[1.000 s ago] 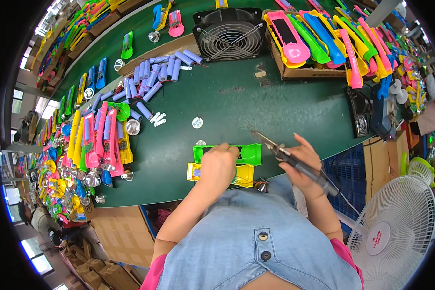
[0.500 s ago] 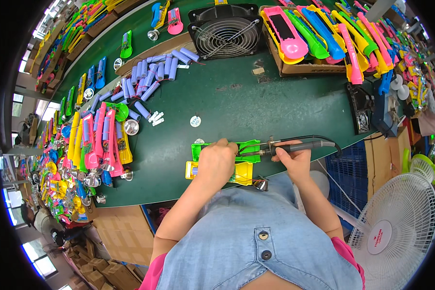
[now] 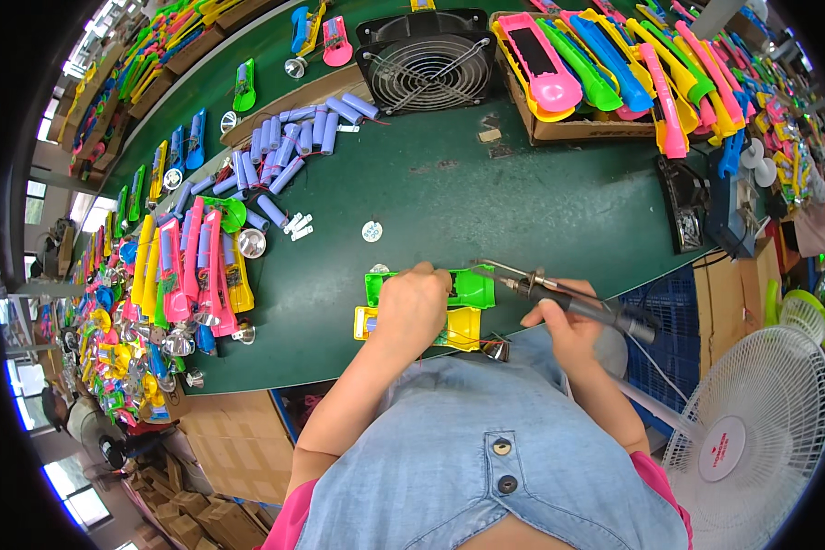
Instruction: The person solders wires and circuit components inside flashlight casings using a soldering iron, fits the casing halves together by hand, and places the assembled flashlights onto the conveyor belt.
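Note:
My right hand grips a soldering iron with a dark handle. Its metal tip points left, raised over the right end of a green plastic flashlight casing and apart from it. My left hand lies across the casing's middle, fingers bent and pinched inside it; whatever they hold is hidden. Against the green casing's near side sits a yellow casing, with part of a blue battery and wires in it. A small silver reflector lies at its right end, by the table edge.
Several purple-blue battery cells are heaped at the back left. Left of my hands lie piled flashlight casings. A black metal fan stands at the back, beside a cardboard box of casings. A white fan is at right.
My right hand has drawn the soldering iron back to the right and tilted it, lifting its tip out of the green casing. My left hand has stayed in place.

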The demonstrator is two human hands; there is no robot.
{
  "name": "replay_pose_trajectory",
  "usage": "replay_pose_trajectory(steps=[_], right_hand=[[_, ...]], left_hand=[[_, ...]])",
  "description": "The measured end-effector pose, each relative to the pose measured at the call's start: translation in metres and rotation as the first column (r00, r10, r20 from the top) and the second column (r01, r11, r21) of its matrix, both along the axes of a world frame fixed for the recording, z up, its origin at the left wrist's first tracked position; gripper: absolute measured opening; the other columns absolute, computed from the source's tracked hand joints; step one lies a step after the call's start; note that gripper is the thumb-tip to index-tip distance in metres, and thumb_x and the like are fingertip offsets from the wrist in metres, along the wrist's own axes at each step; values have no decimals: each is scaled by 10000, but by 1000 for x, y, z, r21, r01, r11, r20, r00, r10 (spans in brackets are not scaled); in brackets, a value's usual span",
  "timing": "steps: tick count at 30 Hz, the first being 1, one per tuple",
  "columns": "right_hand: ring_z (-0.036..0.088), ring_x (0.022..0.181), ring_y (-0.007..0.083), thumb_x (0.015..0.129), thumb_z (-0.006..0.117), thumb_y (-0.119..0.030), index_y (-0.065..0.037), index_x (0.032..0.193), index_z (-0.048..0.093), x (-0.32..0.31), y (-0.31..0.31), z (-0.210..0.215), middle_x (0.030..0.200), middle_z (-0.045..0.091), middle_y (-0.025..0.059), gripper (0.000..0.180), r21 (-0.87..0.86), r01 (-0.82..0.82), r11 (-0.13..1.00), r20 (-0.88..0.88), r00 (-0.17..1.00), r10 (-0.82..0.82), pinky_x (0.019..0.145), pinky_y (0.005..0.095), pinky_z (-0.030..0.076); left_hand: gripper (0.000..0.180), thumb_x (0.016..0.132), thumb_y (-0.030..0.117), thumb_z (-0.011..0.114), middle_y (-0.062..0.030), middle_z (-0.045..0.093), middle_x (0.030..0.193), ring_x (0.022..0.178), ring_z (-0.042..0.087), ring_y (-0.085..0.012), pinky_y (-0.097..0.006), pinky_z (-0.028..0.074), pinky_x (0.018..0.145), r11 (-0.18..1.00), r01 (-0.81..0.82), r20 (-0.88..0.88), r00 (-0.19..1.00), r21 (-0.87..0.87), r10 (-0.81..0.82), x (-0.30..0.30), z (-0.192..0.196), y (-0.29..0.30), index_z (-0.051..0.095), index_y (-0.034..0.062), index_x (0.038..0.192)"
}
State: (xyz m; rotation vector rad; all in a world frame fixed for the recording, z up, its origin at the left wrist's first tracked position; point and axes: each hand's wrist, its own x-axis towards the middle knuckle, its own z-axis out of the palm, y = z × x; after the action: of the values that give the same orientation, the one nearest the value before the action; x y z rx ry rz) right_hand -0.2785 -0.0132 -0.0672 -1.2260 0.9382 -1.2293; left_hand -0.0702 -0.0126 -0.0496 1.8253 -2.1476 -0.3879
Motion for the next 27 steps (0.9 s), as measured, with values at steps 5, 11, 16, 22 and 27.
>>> replay_pose_trajectory(steps=[5,11,16,22,27], right_hand=[[611,927,214,739,707,-132,-19,1139,440,16,6,15,1061,585,135,494,-166,-189,968,-376,919,115,933,440,373],[525,1049,292,628,772,-168,-54,1294,289,30,7,6,1136,526,128,831,-208,-410,888,-584,780,223,1070,542,92],[562,974,274,637,752,-129,-54,1306,277,30,9,3,1037,568,113,824,-240,-455,857,-617,753,227,1068,545,93],[596,910,272,633,750,-177,-43,1264,290,28,-19,11,1081,570,121,792,-360,-431,827,-683,726,81,1078,514,124],[507,1114,285,657,735,-172,-58,1276,257,29,-40,22,1220,534,74,791,-232,-533,813,-751,630,198,1075,514,127]], left_hand=[[36,705,77,598,-98,569,684,627,590,-274,-374,468,558,1000,-13,10,1000,29,13,0,-1,1,619,55,687],[42,707,84,608,-104,574,693,650,595,-280,-376,474,575,1000,-16,32,999,18,15,-1,-1,2,625,51,726],[61,707,61,610,-107,577,746,699,587,-279,-373,466,604,1000,19,-73,997,17,-17,4,6,5,629,42,763],[221,598,0,663,-59,554,832,801,523,-260,-350,449,686,985,161,-299,938,-66,-173,29,40,24,613,40,810],[152,689,61,581,-72,546,890,833,515,-244,-347,442,735,929,268,-220,920,-255,-326,19,0,35,591,42,840]])
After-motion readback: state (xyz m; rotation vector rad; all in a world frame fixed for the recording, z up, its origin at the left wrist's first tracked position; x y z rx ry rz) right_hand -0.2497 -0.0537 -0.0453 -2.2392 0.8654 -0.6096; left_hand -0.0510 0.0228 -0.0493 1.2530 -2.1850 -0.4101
